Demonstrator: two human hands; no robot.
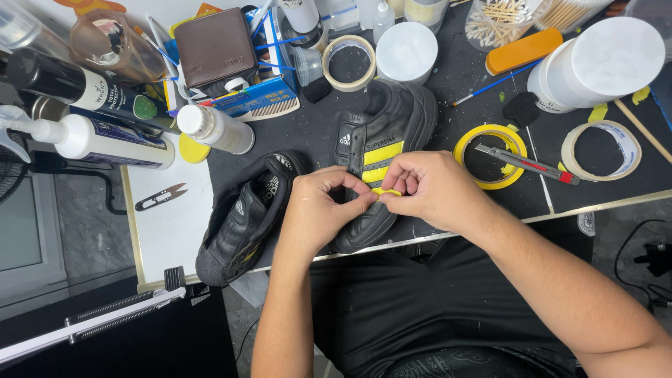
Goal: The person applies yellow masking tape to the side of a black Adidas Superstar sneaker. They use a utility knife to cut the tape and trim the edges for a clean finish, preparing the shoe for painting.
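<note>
Nearest the wearer, the left hand (318, 210) and the right hand (432, 189) meet fingertip to fingertip, both pinched shut on a small strip of yellow masking tape (386, 191) held against the side of a black leather low-top shoe (378, 157) whose stripes are already covered in the same matte yellow tape. That shoe lies at the front edge of the dark, paint-flecked work mat (462, 77), sole toward the right. Just to its left a second black leather shoe (241, 224) lies tilted, its opening facing up and its toe hanging over the table edge: two shoes in all. Left again, a small metal thread snipper (161, 197) rests on a white board (175, 224). To the right of the hands sits a roll of yellow tape (465, 143) with a slim red and grey utility knife (528, 164) laid across it, and beyond that a paler beige tape roll (600, 150); a third cream roll (348, 63) lies farther back, making three rolls. At the far edge, clear plastic tubs hold cotton swabs (500, 17), beside white round-lidded jars (406, 50) and a brown leather wallet (215, 47)
</note>
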